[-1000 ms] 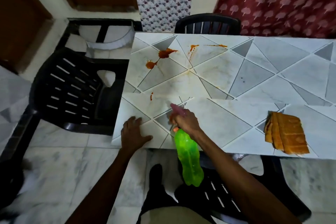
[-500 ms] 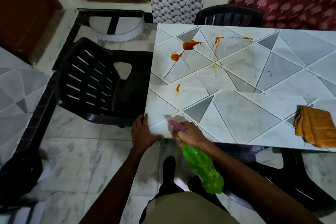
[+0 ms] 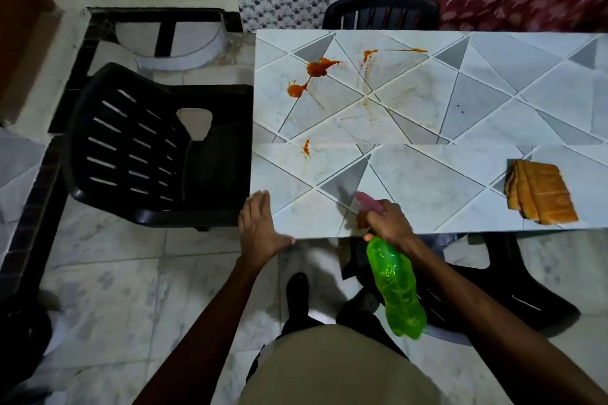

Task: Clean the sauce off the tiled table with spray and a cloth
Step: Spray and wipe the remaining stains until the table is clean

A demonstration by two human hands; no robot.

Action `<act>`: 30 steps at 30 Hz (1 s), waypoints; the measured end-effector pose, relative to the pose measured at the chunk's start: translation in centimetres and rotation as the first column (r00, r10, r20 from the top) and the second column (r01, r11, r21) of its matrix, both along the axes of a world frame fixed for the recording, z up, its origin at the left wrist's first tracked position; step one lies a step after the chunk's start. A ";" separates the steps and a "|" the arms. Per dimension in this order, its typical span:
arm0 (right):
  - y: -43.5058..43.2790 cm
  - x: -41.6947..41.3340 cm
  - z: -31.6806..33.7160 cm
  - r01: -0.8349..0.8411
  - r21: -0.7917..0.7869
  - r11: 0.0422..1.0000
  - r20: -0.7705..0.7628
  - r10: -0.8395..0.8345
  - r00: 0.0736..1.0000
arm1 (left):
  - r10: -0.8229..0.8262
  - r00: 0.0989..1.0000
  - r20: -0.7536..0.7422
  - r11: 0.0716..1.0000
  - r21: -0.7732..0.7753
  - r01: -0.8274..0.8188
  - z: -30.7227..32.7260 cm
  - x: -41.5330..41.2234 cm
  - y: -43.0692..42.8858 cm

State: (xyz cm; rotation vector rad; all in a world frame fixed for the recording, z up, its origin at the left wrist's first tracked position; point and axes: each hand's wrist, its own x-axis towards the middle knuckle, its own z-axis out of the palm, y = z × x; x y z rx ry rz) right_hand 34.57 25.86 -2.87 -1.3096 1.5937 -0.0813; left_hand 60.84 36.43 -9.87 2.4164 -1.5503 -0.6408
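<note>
R hand (image 3: 386, 223) was clamped round the neck of the green spray bottle (image 3: 396, 289), fingers curled tight. Its pink nozzle (image 3: 368, 202) pointed to 11 o'clock over the tiled table (image 3: 427, 128), and the bottle body hung off the near edge twd 5 o'clock. L hand (image 3: 260, 230) lay flat on the table's near-left corner, fingers straight & together, thumb spread along the near edge, holding nothing. Sauce (image 3: 317, 68): two big blobs at 11 o'clock from the nozzle, well apart from it, streaks at 12, one small spot nearer. Orange cloth (image 3: 539, 194), folded, lay on the table at 3 o'clock from R hand, near the front edge, untouched. Black chair (image 3: 148, 148) stood at 9 o'clock, just beside the table.
</note>
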 end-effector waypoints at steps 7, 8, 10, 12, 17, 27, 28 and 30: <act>1.3 -4.4 3.0 0.066 0.099 0.993 0.075 -0.074 0.994 | -0.203 0.979 0.016 0.978 0.047 0.202 0.8 -5.0 -4.2; 1.6 -5.0 3.0 0.036 0.092 0.995 0.060 -0.041 0.997 | -0.226 0.974 0.022 0.973 0.053 0.225 0.9 -5.8 -4.8; 2.0 -6.6 2.9 0.034 0.056 0.998 -0.006 -0.034 0.999 | -0.261 0.965 0.015 0.963 0.065 0.260 1.0 -7.5 -5.7; 1.8 -8.6 2.8 0.087 0.015 0.996 -0.097 -0.085 0.992 | -0.278 0.961 -0.002 0.959 0.062 0.278 0.8 -9.1 -6.5; 0.5 -14.6 3.4 0.395 -0.024 0.918 0.047 -0.394 0.918 | -0.299 0.954 -0.014 0.951 0.070 0.300 0.0 -13.2 -7.8; 0.8 -22.0 2.6 0.209 0.079 0.975 -0.017 -0.208 0.978 | -0.218 0.976 0.020 0.972 0.091 0.215 -0.9 -15.2 -8.8; 1.0 -22.1 2.5 0.124 0.117 0.985 -0.003 -0.125 0.992 | -0.206 0.978 0.015 0.975 0.092 0.204 -0.9 -15.2 -8.7; 1.6 -21.6 2.3 -0.024 0.144 0.989 0.022 0.021 1.000 | -0.206 0.978 0.019 0.976 0.077 0.204 -0.9 -15.0 -8.6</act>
